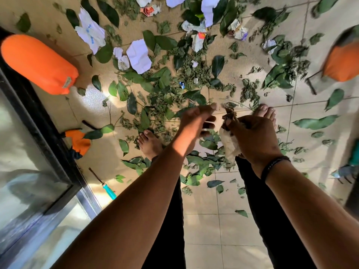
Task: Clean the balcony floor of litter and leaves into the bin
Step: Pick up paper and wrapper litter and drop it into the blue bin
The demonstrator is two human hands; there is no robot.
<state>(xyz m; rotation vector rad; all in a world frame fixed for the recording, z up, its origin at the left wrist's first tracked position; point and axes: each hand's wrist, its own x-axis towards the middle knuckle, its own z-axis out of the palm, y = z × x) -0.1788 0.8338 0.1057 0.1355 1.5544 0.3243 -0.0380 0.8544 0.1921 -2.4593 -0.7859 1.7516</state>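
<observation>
Green leaves (165, 78) and crumpled white papers (138, 56) lie scattered over the beige tiled floor (209, 226) ahead of my bare feet. My right hand (254, 136) grips a wad of crumpled paper and dry leaves (229, 142) at waist height. My left hand (196, 121) hovers just to the left of the wad, its fingers loosely curled toward it and holding nothing that I can make out. More paper scraps (238, 30) and wrappers lie farther ahead. No bin shows in this view.
A glass door with a black frame (48, 144) runs along the left. An orange cylindrical bag (38, 63) lies beside it, a smaller orange pouch (78, 141) nearer. A teal-handled screwdriver (108, 191) lies by the frame. Another orange object (343, 61) sits at the right edge.
</observation>
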